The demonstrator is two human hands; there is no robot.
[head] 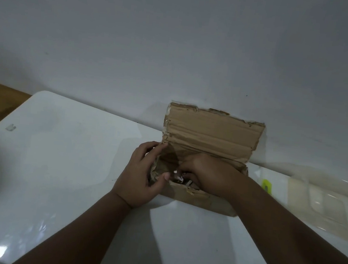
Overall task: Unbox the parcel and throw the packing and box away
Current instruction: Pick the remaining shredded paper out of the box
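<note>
Brown box point(200, 201) on the white worktop point(67, 174), right by the wall point(177, 46), lid point(211, 131) standing up. Left grip point(140, 177) curled round the box's left end, thumb point(165, 176) on the front rim. Right grip point(209, 174) down inside the box, fingers point(186, 169) bent among white bits point(180, 178); cannot tell if holding any. Clear wrap point(323, 197) and a yellow thing point(267, 185) just beside it.

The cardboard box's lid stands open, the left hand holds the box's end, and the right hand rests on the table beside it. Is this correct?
Not quite. In the head view the right hand is not on the table; it reaches inside the cardboard box. The lid is open and the left hand holds the box's end.
</note>
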